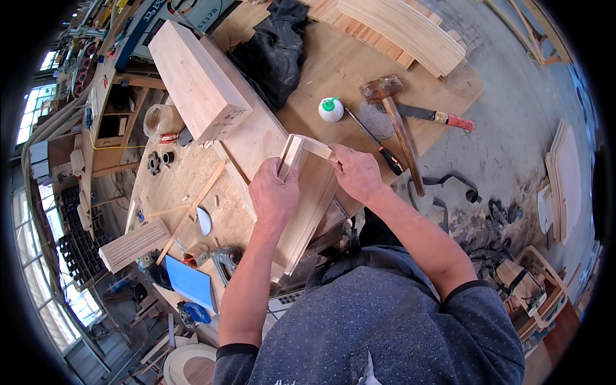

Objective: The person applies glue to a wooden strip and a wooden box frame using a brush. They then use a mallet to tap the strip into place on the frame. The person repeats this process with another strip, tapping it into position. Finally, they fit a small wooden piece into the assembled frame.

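Note:
Above a stack of long pale boards (314, 215), both my hands hold a small wooden corner piece (292, 156), two light strips meeting at an angle. My left hand (274, 194) is closed around the straight strip, thumb on top. My right hand (359, 173) pinches the far end of the slightly curved strip (316, 147). Just beyond lie a white squeeze bottle (330, 112) with a green cap, a screwdriver (389, 160) with a dark handle, and a wooden mallet (383, 90). The mallet lies across a saw (420, 113) with a red handle end.
A big wooden box-like block (196, 83) stands at the left, beside a black cloth (276, 54). Curved boards (398, 32) are stacked at the far edge. On the left bench (186, 173) are thin strips, a blue panel (189, 282) and a nail gun (224, 260). Straps (452, 179) lie on the floor.

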